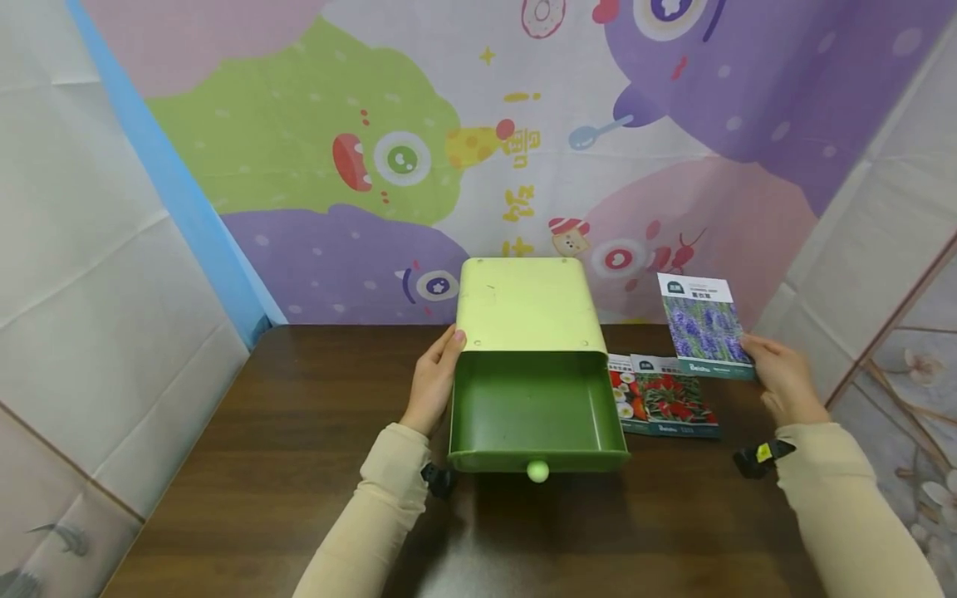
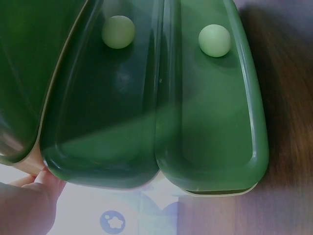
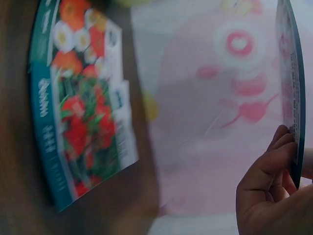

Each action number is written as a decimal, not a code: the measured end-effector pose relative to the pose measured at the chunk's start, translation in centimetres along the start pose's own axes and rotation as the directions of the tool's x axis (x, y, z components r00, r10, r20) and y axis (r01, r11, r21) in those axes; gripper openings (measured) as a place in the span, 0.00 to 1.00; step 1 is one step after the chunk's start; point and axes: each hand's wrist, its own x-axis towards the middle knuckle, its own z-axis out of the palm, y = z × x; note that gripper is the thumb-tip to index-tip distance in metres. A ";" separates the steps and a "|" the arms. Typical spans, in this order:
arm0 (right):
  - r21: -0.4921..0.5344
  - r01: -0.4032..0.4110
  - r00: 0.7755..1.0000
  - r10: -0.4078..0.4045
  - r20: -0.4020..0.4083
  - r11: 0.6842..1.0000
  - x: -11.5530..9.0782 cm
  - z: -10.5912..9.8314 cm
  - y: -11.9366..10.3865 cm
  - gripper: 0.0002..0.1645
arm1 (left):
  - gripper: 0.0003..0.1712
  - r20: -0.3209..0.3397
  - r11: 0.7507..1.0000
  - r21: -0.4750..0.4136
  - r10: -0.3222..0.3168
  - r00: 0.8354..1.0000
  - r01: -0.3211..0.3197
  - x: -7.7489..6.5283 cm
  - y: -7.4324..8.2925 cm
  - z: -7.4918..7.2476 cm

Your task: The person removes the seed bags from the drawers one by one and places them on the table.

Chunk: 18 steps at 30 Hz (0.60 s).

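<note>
My left hand (image 1: 436, 378) rests against the left side of a light yellow-green drawer cabinet (image 1: 527, 303), its thumb at the front edge. The top green drawer (image 1: 534, 403) is pulled out, and its inside looks bare. In the left wrist view, two lower drawers with round knobs (image 2: 215, 40) are pushed in. My right hand (image 1: 785, 378) pinches a seed packet with purple flowers (image 1: 706, 328) by its lower right corner, raised to the right of the cabinet. Two more seed packets, one with red flowers or fruit (image 1: 676, 403), lie overlapping on the table beside the cabinet.
The dark wooden table (image 1: 299, 465) carries the cabinet near its back edge. A cartoon-printed cloth (image 1: 299, 149) hangs behind it. Pale panels (image 1: 97, 249) stand at both sides. Each wrist wears a small black camera.
</note>
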 end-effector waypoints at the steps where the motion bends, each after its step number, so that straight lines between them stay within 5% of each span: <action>1: 0.026 -0.023 0.999 0.024 -0.021 0.999 0.4 -0.2 0.5 0.16 | 0.34 -0.001 1.000 0.000 0.000 1.000 0.000 0.0 0.0 0.0; 5: 0.030 -0.132 0.987 0.134 -0.084 0.991 1.3 -0.8 2.5 0.12 | 0.33 -0.002 1.000 0.002 -0.005 1.000 0.005 -0.1 -0.2 0.0; 8: -0.013 -0.186 0.976 0.183 -0.121 0.982 1.8 -1.3 3.9 0.21 | 0.33 -0.002 1.000 -0.001 -0.008 1.000 0.008 -0.2 -0.3 0.1; 12: 0.055 -0.206 0.969 0.211 -0.126 0.977 2.5 -2.1 5.7 0.14 | 0.33 -0.002 1.000 -0.004 -0.004 1.000 0.004 -0.2 -0.3 0.1; 18: 0.081 -0.247 0.954 0.257 -0.154 0.966 3.0 -3.0 6.9 0.18 | 0.33 -0.004 1.000 -0.001 -0.009 1.000 0.009 0.4 -1.0 0.0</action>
